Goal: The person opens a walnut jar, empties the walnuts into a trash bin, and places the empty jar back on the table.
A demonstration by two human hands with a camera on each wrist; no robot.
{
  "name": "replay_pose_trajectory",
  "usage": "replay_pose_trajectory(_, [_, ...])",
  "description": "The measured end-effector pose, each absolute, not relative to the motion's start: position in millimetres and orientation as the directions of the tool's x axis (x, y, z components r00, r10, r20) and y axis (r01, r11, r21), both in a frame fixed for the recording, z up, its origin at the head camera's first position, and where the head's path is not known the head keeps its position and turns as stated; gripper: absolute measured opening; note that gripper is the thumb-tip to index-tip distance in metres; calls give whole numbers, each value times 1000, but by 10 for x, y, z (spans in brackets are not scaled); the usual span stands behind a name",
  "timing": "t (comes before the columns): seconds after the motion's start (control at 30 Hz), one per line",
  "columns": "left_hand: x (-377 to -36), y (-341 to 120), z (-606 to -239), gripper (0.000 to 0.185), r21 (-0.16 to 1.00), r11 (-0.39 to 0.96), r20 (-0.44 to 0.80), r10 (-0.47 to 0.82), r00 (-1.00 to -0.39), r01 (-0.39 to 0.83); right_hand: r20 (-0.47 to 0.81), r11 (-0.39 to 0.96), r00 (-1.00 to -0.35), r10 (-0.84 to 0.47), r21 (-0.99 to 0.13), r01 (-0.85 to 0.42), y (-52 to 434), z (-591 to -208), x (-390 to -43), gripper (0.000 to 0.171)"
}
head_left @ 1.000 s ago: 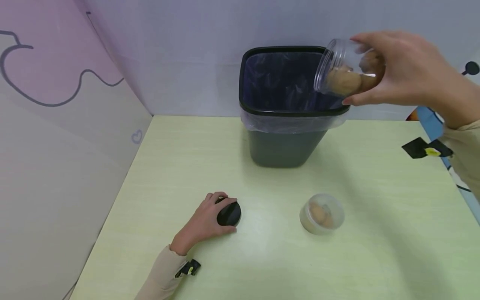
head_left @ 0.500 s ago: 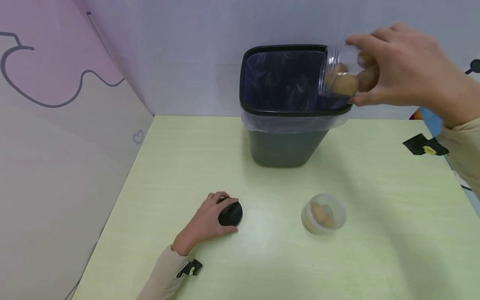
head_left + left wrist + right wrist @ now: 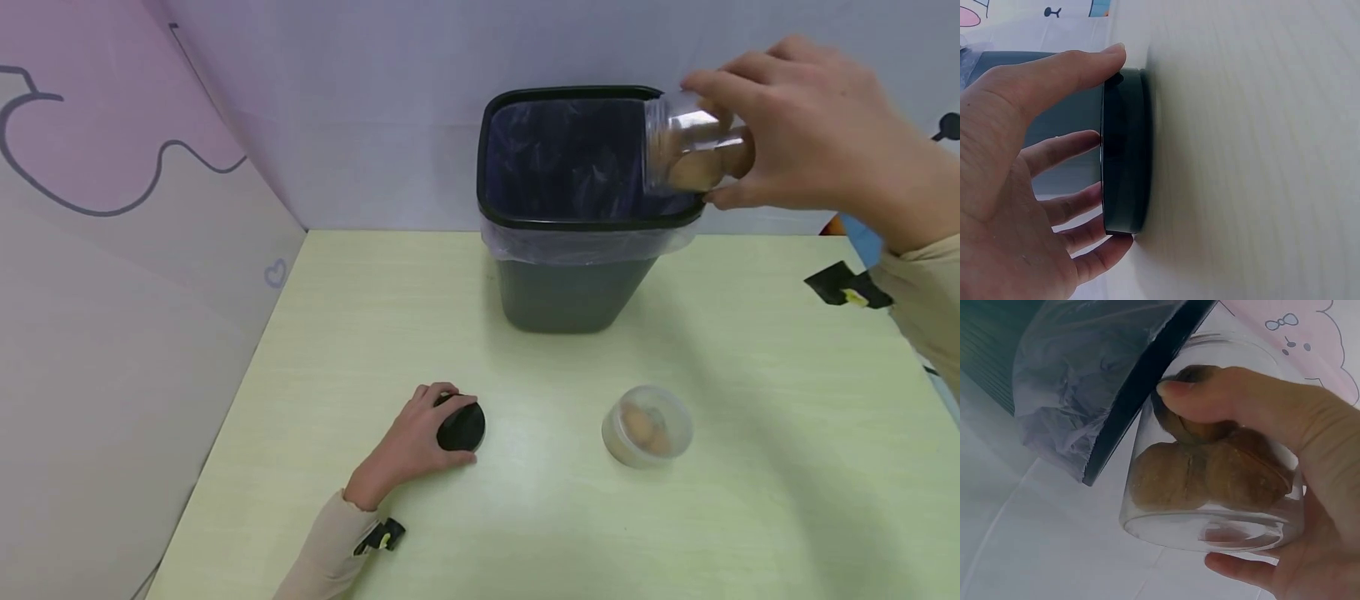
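Observation:
My right hand (image 3: 810, 137) grips a clear plastic jar (image 3: 686, 150) with brown walnuts (image 3: 1210, 469) inside, tilted on its side with the open mouth over the right rim of a black bin (image 3: 577, 217) lined with a clear bag. In the right wrist view the jar (image 3: 1222, 487) lies against the bin's rim (image 3: 1141, 381). My left hand (image 3: 416, 442) rests on the table with its fingers curled round a black round lid (image 3: 460, 427); the left wrist view shows the lid (image 3: 1124, 153) flat on the table, thumb and fingers at its edge.
A second clear jar (image 3: 647, 427) with walnuts inside stands on the pale green table (image 3: 750, 500), right of the lid. Purple and white walls close the left and back. A black clip (image 3: 843, 286) shows near my right sleeve.
My right hand has moved the jar left and tipped it further, so its mouth now hangs over the bin's rim. The left hand and lid have stayed still.

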State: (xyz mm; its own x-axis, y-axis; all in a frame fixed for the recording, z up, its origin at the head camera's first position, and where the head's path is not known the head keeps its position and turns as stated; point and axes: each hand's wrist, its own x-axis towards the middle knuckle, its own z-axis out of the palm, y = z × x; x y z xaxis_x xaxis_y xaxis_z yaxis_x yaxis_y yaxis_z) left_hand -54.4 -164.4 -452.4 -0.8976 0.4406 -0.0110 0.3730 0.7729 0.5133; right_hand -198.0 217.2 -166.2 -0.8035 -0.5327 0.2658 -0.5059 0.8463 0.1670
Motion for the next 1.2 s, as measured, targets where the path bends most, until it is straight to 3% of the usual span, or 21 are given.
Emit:
replay_pose_trajectory(0.53, [-531,-1656,-4522,68,503,771,8,447,-895,390,228,875,-845,-484,112,-471,2141,-1659,-1953,107])
replay_pose_trajectory(0.8, [-530,-1672,-4539,68,498,772,15,448,-894,395,251,831,-793,-555,220,-511,2067,-1638,-1953,102])
replay_pose_trajectory(1.2, [-528,-1676,-4539,68,499,776,-2,445,-896,385,236,809,-784,-575,310,-500,2040,-1638,-1962,92])
